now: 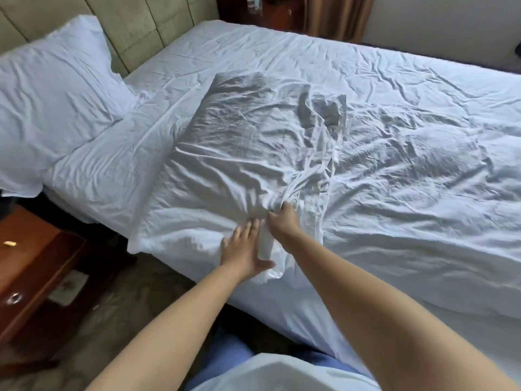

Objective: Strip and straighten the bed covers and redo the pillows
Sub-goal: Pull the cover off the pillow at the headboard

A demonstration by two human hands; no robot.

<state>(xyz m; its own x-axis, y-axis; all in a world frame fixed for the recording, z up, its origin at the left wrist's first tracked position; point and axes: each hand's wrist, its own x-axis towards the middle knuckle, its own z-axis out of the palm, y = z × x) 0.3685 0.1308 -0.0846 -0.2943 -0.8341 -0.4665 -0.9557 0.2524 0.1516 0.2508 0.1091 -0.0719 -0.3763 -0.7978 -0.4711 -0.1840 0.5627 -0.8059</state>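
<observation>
Right hand (283, 218) is pinching the pillowcase (242, 153) opening; left hand (244, 249) is pressing flat beside it. Risk: the case bunching and the pillow inside twisting.

The right hand (283, 218) buries its fingers (287, 206) in bunched pillowcase (239, 153) cloth, so their tips are hidden. The far-left pillow (53, 94) and the bed (423, 207) run past the picture's edges.

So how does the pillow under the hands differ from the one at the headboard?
The near pillow lies mid-bed, angled, its case bunched at the open end where the right hand pinches it and the left hand presses flat. The far pillow sits untouched beside the headboard, overhanging the bed's edge. Both are white and wrinkled.
</observation>
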